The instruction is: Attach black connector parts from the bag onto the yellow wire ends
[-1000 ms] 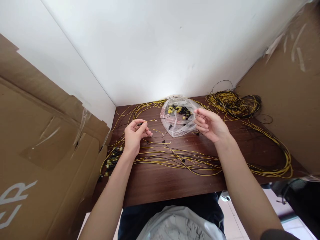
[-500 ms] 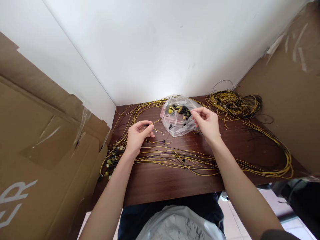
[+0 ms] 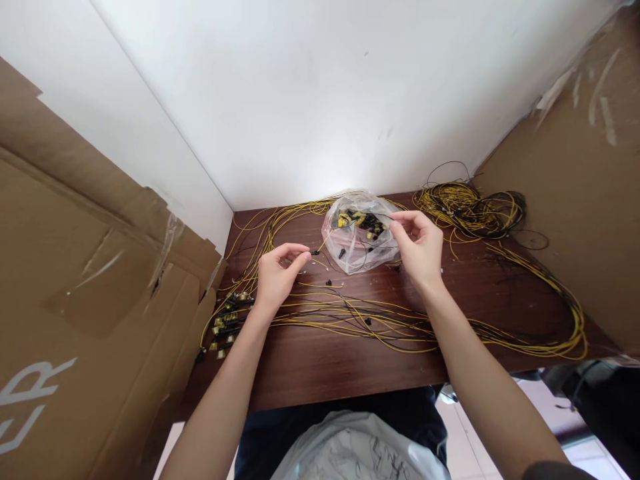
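My left hand (image 3: 277, 273) is pinched on the end of a thin black wire, with a small black connector (image 3: 315, 253) at its fingertips. My right hand (image 3: 419, 248) is closed in a pinch on the same thin black wire (image 3: 373, 248), right beside a clear plastic bag (image 3: 356, 228) of yellow and black connectors. Both hands hover just above the dark wooden table (image 3: 325, 363). Long yellow and black wires (image 3: 350, 317) lie across the table under the hands.
A tangled coil of yellow and black wires (image 3: 470, 208) sits at the back right. Connector ends (image 3: 225, 327) cluster at the table's left edge. Cardboard sheets (image 3: 85, 287) lean on the left and cardboard (image 3: 575, 173) on the right. A white wall stands behind.
My left hand has shifted right, bringing the connector end nearer the bag. My right hand closed from loosely spread fingers into a pinch and rose slightly beside the bag.
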A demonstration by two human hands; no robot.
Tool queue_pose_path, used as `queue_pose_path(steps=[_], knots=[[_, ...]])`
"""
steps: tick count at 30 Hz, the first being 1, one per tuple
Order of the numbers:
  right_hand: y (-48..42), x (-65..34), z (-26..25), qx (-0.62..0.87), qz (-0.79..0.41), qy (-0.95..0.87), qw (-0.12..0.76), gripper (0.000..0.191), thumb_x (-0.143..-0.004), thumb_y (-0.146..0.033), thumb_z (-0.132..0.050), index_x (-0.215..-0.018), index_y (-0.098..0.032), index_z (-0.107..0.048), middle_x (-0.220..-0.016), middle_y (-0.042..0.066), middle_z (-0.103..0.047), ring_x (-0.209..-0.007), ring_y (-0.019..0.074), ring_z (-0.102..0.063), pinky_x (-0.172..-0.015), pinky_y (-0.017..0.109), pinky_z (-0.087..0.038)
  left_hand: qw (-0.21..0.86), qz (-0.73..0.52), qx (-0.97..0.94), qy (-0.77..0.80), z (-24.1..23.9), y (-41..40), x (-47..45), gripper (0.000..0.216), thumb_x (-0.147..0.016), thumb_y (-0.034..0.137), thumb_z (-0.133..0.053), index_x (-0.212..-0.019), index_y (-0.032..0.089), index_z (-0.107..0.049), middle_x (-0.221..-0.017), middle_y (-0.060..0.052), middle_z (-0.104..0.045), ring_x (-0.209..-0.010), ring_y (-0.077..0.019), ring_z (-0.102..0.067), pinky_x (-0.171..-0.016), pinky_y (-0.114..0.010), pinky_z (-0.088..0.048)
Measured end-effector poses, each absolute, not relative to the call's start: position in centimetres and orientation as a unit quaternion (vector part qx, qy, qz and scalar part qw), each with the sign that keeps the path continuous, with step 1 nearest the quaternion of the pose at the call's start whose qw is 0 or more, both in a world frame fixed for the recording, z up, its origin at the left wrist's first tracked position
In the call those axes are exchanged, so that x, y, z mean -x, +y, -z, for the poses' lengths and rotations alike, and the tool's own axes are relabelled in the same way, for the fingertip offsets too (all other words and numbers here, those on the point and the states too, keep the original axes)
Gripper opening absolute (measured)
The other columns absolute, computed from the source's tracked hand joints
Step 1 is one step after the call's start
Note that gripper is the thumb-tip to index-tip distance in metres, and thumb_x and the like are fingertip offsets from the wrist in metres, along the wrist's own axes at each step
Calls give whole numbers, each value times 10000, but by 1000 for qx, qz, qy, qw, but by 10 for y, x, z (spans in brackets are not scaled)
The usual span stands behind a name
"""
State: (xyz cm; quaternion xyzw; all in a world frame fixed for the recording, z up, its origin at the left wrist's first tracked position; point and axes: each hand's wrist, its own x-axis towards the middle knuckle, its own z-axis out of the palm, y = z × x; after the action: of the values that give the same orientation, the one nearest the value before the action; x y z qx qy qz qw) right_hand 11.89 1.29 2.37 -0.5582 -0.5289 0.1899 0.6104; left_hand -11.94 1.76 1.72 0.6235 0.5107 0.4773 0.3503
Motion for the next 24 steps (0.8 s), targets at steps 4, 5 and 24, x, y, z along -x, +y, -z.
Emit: queue_pose_path(steps=[4,5,24], knots=[[10,-116,-26,568,-91,-553,603,170,-812,-239,-523,-966,-212,-590,-951,61,-604,-820,178,-561,-667,309,-450,342,-482,-627,507,-18,14,116,169,-745,304,-645,-837,175,-705,-801,-39,-706,-669,-145,-617,-579,-223,-447],[10,-115,-27,570,-49,-562,597,205,-808,-230,-521,-1006,-212,-573,-1005,73,-586,-871,191,-556,-691,325,-454,334,-484,-631,505,-18,13,115,167,-749,304,-641,-839,180,-707,-816,-39,-708,-681,-147,-621,-582,-222,-446],[-11,-76,-24,452,63,-808,373,187,-835,-340,-563,-999,-270,-619,-1306,52,-502,-1214,274,-399,-957,454,-269,263,-424,-756,425,-14,2,103,359,-820,221,-562,-1179,221,-566,-906,-37,-716,-771,-158,-630,-678,-259,-492]])
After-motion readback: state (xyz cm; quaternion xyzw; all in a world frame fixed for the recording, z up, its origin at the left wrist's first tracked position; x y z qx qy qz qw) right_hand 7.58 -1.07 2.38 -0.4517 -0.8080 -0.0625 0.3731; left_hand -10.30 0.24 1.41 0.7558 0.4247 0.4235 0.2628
